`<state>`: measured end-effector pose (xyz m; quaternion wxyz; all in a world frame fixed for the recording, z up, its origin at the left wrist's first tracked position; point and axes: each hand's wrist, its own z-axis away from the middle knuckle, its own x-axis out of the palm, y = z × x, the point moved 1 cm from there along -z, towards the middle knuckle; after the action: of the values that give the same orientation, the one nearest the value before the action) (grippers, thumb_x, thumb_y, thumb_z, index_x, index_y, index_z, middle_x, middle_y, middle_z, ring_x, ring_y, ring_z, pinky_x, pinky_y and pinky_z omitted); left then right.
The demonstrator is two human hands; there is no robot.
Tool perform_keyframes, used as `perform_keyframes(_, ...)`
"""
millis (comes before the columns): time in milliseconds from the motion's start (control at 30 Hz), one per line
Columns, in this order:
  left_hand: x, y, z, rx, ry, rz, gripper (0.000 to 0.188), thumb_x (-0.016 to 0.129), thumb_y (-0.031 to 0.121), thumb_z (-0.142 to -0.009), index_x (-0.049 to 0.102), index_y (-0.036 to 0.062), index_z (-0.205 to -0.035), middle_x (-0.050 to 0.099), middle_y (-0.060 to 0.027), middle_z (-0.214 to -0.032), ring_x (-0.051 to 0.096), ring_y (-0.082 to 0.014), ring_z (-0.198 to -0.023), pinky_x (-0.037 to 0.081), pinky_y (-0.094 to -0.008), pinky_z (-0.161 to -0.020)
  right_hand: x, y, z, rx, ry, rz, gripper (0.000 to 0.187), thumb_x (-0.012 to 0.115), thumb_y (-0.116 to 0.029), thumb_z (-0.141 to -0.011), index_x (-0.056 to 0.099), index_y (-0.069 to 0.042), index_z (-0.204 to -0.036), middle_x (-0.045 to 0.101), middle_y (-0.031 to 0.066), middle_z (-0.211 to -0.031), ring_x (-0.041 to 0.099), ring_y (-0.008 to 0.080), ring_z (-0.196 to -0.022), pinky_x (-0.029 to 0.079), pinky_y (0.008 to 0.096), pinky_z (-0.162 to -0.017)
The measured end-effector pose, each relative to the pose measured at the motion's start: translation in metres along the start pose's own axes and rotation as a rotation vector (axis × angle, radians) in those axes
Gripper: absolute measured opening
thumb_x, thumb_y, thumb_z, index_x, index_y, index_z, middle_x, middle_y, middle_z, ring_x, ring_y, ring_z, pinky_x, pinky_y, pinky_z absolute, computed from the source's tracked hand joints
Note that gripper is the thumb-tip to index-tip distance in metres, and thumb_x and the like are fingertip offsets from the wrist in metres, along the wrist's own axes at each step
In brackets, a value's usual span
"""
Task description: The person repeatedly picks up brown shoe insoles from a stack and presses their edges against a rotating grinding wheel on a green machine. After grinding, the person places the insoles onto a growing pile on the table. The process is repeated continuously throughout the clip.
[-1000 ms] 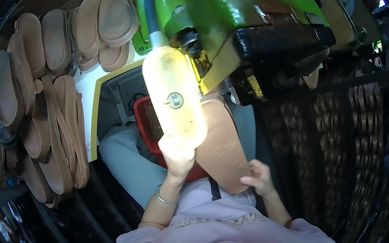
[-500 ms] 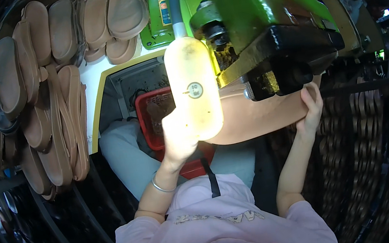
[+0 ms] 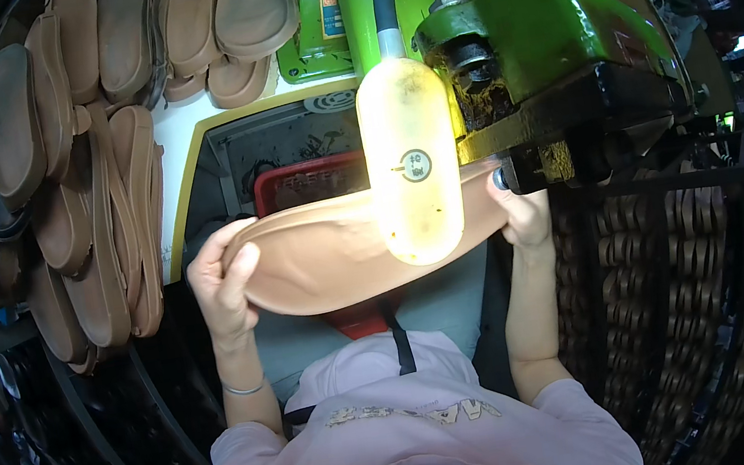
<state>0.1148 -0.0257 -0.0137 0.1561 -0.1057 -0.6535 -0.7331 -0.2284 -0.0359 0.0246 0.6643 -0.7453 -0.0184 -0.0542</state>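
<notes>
A tan shoe sole (image 3: 318, 255) spans the space between my two hands, tilted a little with its right end higher. My left hand (image 3: 227, 278) grips its left end, thumb over the upper face. At the other end my right hand (image 3: 522, 208) holds it, close under the black head of a green machine (image 3: 552, 23). A bright oval lamp (image 3: 422, 225) on a grey flexible neck hangs in front and hides the middle of the sole. Part of the sole's right end is also covered by the machine.
Many tan soles (image 3: 97, 293) are stacked on the left of the white, yellow-edged table (image 3: 181, 179). Beneath its opening sits a red basket (image 3: 270, 195). Racks with rows of soles (image 3: 687, 282) stand at the right. Dark rails (image 3: 100, 408) run at the lower left.
The sole has moved left and out from under the machine head, showing more of its length. My left hand has shifted left from behind the lamp; my right hand has also come left.
</notes>
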Motion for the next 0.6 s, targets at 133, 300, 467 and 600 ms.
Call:
perform_keyframes(133,-0.028,0.001,0.016,-0.052,0.057,0.038,0.031,0.060,0.003,-0.084,0.058,-0.0075,-0.112,0.066,-0.0136,-0.101,0.063,-0.0158,-0.090,0.049,-0.0267,-0.084,0.023,0.005,0.004,0.073,-0.108,0.022,0.031,0.058,-0.001,-0.086,0.052,0.005,-0.116,0.060,0.0090,-0.108,0.059,0.0155,-0.096,0.046,0.0296,-0.086)
perform_keyframes(300,-0.056,-0.012,0.047,-0.106,0.114,0.066,0.030,0.060,0.006,-0.084,0.056,-0.0064,-0.111,0.064,-0.0130,-0.101,0.062,-0.0164,-0.093,0.047,-0.0283,-0.087,0.063,-0.012,0.003,0.057,-0.076,0.138,0.029,0.064,-0.001,-0.081,0.055,0.008,-0.107,0.061,0.0122,-0.107,0.059,0.0147,-0.100,0.046,0.0266,-0.088)
perform_keyframes(467,-0.049,-0.041,0.100,-0.244,-0.009,-0.038,0.023,0.064,0.003,-0.083,0.056,-0.0018,-0.104,0.065,-0.0123,-0.097,0.063,-0.0152,-0.088,0.050,-0.0280,-0.081,0.068,-0.009,0.003,0.038,-0.059,0.205,0.028,0.070,0.003,-0.076,0.058,0.009,-0.101,0.066,0.0084,-0.092,0.062,0.0103,-0.084,0.049,0.0228,-0.077)
perform_keyframes(600,0.021,-0.061,0.125,-0.323,-0.248,-0.394,0.036,0.068,0.008,-0.082,0.054,-0.0038,-0.112,0.067,-0.0162,-0.099,0.066,-0.0194,-0.091,0.052,-0.0321,-0.080,0.068,0.008,0.008,-0.007,0.001,0.186,0.029,0.075,0.002,-0.074,0.060,0.006,-0.098,0.067,0.0075,-0.089,0.063,0.0109,-0.081,0.050,0.0234,-0.075)
